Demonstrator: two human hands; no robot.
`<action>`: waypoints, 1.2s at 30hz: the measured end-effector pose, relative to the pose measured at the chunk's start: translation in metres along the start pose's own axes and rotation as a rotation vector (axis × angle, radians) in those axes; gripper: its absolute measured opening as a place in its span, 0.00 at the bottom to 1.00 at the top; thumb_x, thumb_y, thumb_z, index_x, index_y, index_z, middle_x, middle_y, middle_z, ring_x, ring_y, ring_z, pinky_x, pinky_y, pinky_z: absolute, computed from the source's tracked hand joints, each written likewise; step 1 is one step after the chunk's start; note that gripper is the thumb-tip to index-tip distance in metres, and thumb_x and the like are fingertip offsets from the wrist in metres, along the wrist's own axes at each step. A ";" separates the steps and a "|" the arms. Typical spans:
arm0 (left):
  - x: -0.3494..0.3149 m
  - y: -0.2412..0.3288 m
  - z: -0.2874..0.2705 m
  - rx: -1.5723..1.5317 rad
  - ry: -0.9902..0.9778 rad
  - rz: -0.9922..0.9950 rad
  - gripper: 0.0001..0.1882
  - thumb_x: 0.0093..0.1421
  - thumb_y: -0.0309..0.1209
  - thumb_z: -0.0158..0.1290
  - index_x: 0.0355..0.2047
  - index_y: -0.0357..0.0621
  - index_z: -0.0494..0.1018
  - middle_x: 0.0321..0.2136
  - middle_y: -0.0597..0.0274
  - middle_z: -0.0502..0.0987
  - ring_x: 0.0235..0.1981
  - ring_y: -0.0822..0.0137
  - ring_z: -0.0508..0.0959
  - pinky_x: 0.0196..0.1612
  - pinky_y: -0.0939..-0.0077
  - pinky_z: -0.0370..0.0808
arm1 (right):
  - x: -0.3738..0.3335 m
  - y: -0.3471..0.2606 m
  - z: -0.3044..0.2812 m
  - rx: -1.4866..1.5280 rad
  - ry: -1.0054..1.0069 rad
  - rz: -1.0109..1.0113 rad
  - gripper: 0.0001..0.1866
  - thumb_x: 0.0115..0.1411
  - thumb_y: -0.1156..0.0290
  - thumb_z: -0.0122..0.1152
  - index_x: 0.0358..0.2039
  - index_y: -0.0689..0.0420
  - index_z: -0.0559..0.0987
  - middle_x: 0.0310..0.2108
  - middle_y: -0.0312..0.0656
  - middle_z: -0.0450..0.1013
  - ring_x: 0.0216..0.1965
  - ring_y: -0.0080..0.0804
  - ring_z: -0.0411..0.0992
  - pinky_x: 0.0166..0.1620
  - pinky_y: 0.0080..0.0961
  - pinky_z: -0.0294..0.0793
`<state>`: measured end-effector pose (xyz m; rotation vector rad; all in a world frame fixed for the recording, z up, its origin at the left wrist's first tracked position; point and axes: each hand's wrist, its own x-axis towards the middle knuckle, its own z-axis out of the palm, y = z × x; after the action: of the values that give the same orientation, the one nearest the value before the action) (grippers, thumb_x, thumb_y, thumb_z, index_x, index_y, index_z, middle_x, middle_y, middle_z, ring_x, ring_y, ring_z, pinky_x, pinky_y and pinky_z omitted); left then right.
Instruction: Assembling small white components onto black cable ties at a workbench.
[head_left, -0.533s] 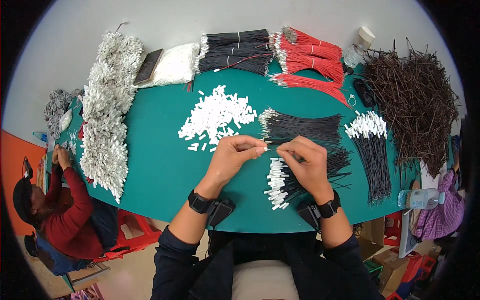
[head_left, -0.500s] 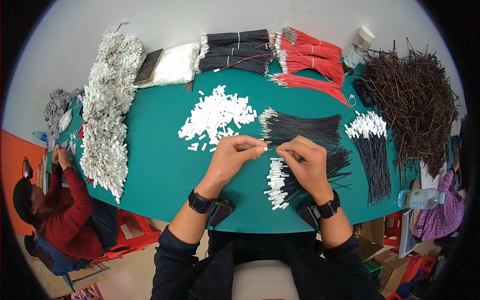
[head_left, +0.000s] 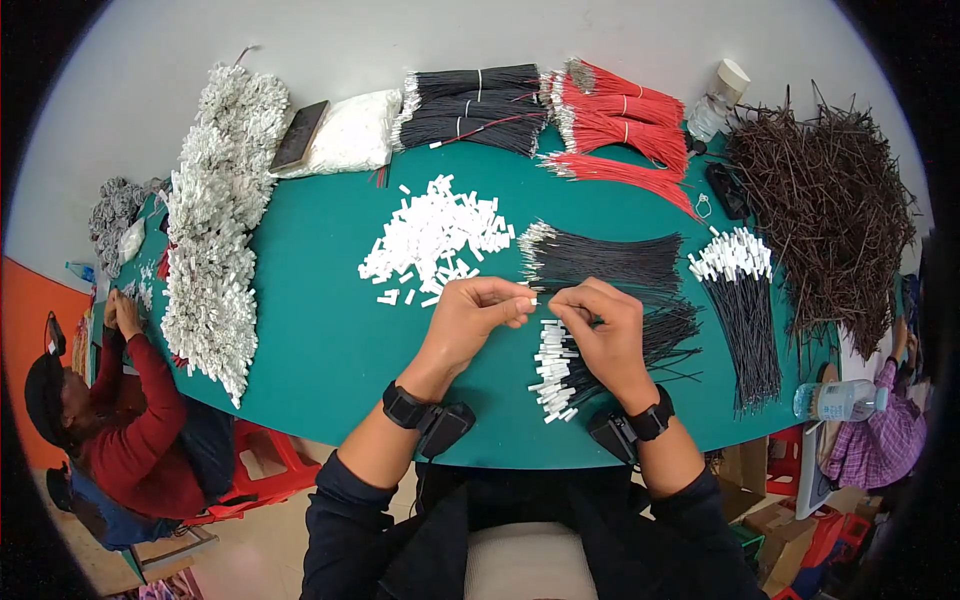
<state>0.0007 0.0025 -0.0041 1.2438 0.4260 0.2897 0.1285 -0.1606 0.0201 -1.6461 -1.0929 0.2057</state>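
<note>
My left hand (head_left: 472, 318) pinches a small white plastic connector housing (head_left: 533, 300) between thumb and forefinger; only its end shows. Close beside it, my right hand (head_left: 606, 325) is closed in a pinch on a thin black wire, mostly hidden by the fingers. Beyond my left hand lies a loose pile of white connector housings (head_left: 435, 235). Behind my right hand stretches a bundle of black wires (head_left: 620, 257) with bare metal tips. Under and beside that hand lie black wires with white housings (head_left: 553, 370) on their ends.
Another bundle of white-tipped black wires (head_left: 745, 310) lies right. Black bundles (head_left: 480, 105), red bundles (head_left: 620, 110) and a white bag (head_left: 350, 132) line the back. A white heap (head_left: 210, 230) stands left, a dark brown heap (head_left: 825, 200) right. A person in red (head_left: 140, 430) sits left.
My right hand has moved slightly left, toward the housing in my left fingers, so the gap between the fingertips is smaller. My left hand keeps its pinch.
</note>
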 end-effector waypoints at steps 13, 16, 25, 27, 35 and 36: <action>-0.001 0.002 0.005 -0.024 0.021 -0.039 0.09 0.62 0.24 0.63 0.41 0.32 0.82 0.34 0.55 0.85 0.33 0.72 0.81 0.38 0.79 0.79 | -0.001 0.004 0.002 0.010 0.005 0.000 0.04 0.55 0.81 0.68 0.33 0.63 0.84 0.24 0.37 0.74 0.21 0.21 0.65 0.25 0.21 0.62; -0.002 0.002 0.005 -0.020 0.036 -0.029 0.09 0.62 0.24 0.63 0.41 0.32 0.82 0.34 0.55 0.85 0.32 0.72 0.82 0.38 0.79 0.80 | -0.001 0.003 0.002 0.004 0.001 0.001 0.04 0.55 0.81 0.68 0.33 0.63 0.84 0.24 0.37 0.74 0.21 0.21 0.65 0.25 0.21 0.62; -0.001 -0.001 0.004 -0.041 0.021 -0.055 0.09 0.63 0.24 0.63 0.42 0.33 0.82 0.35 0.55 0.85 0.34 0.71 0.83 0.38 0.78 0.80 | 0.000 0.002 0.003 0.016 -0.001 -0.001 0.04 0.55 0.81 0.68 0.33 0.64 0.83 0.24 0.37 0.74 0.21 0.21 0.65 0.25 0.21 0.62; -0.002 -0.001 0.004 -0.057 0.018 -0.063 0.09 0.63 0.25 0.63 0.42 0.33 0.82 0.35 0.54 0.85 0.35 0.71 0.83 0.39 0.78 0.80 | 0.000 0.003 0.004 0.023 0.001 0.002 0.04 0.55 0.81 0.68 0.33 0.64 0.83 0.24 0.37 0.74 0.21 0.21 0.65 0.25 0.21 0.62; -0.002 0.001 0.005 -0.053 0.002 -0.071 0.09 0.63 0.25 0.63 0.41 0.33 0.82 0.35 0.55 0.85 0.35 0.71 0.83 0.38 0.79 0.80 | 0.000 0.005 0.004 0.020 0.013 -0.056 0.05 0.56 0.82 0.68 0.34 0.62 0.83 0.22 0.39 0.71 0.18 0.23 0.65 0.23 0.23 0.61; -0.002 0.001 0.005 -0.047 -0.003 -0.078 0.09 0.62 0.25 0.63 0.41 0.33 0.82 0.35 0.56 0.85 0.35 0.71 0.83 0.38 0.79 0.80 | 0.001 0.003 0.002 -0.003 0.001 -0.044 0.04 0.55 0.81 0.69 0.33 0.62 0.83 0.22 0.39 0.72 0.19 0.23 0.66 0.23 0.23 0.62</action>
<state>0.0011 -0.0025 -0.0019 1.1783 0.4613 0.2297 0.1292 -0.1583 0.0171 -1.6234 -1.1280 0.1753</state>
